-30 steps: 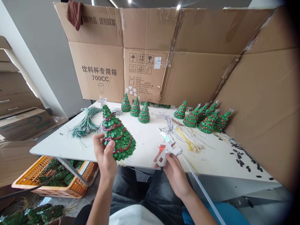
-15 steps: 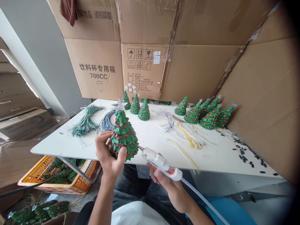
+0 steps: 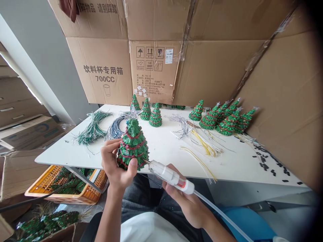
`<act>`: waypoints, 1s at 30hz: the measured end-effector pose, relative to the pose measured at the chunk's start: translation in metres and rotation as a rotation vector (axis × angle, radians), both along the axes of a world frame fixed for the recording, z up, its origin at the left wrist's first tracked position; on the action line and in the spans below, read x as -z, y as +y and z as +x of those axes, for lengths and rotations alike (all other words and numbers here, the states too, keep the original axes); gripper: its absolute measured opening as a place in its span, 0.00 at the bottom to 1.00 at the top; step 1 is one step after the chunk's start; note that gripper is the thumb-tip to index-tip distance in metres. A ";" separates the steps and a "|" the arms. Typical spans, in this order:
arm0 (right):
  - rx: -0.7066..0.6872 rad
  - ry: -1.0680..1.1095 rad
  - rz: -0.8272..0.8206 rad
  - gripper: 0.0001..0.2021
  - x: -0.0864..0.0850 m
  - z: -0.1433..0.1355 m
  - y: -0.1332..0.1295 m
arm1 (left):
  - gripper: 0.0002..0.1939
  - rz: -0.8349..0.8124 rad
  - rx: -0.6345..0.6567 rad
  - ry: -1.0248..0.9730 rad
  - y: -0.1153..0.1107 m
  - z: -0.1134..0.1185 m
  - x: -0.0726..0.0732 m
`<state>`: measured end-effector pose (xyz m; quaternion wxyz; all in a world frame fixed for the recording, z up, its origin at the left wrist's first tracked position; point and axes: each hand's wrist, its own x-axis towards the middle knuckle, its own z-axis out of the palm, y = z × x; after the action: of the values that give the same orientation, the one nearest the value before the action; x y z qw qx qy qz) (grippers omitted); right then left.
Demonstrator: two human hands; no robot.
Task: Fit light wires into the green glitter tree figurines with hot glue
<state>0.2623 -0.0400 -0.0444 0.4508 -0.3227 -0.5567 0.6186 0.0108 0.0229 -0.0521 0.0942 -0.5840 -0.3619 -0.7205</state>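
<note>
My left hand holds a small green Christmas tree upright, thumb across its lower front. Red garlands wind around the tree, and a clear star tops it. My right hand is wrapped around a white glue gun with a red-orange part. The gun's metal nozzle meets the tree's lower right side; whether it touches cannot be made out. A long translucent glue stick runs out of the gun's back end toward the lower right.
On the white table are more trees, green wires, blue wires, yellow and white wires and black pieces. Cardboard walls the back. An orange basket of trees stands below left.
The glue gun's nozzle has shifted left and slightly down, closer in against the tree's lower side. The held tree has turned a little, and its star shows more fully. The view has shifted slightly.
</note>
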 end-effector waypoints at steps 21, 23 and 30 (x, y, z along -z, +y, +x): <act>-0.077 -0.231 0.027 0.24 0.021 0.004 0.013 | 0.24 -0.180 -0.019 0.176 0.002 -0.021 0.010; -0.076 -0.230 0.027 0.25 0.020 0.003 0.013 | 0.24 -0.184 -0.021 0.168 0.002 -0.020 0.011; -0.064 -0.258 0.042 0.25 0.022 0.003 0.012 | 0.23 -0.196 0.003 0.142 0.001 -0.018 0.010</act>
<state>0.2648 -0.0282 -0.0660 0.3621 -0.3724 -0.6329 0.5742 -0.0068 0.0243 -0.0617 0.0607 -0.6405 -0.4221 -0.6387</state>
